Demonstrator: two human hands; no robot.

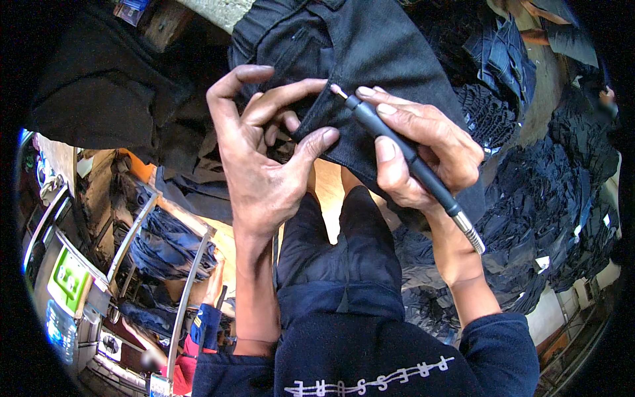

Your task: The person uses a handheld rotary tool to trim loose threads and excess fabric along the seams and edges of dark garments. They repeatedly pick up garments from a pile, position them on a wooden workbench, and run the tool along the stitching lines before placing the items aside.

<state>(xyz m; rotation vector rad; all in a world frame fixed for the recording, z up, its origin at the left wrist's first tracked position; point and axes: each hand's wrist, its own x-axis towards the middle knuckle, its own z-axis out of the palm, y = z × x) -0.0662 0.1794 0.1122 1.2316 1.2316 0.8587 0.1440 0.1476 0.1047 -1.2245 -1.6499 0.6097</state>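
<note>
My right hand is closed around a pen-shaped rotary grinder, black with a ribbed metal neck at its rear and a small pink stone tip. That tip meets a seam edge of dark denim trousers, spread in front of me. At the same edge, my left hand holds the cloth with a long finger beside the tip and the thumb lower down. One finger of this hand is raised off the fabric, and others curl partly out of sight.
Dark garments are heaped along the right. More black cloth hangs at the left. Lower left, a metal-framed rack holds a bundle of blue jeans. Another person in a red and navy top is nearby.
</note>
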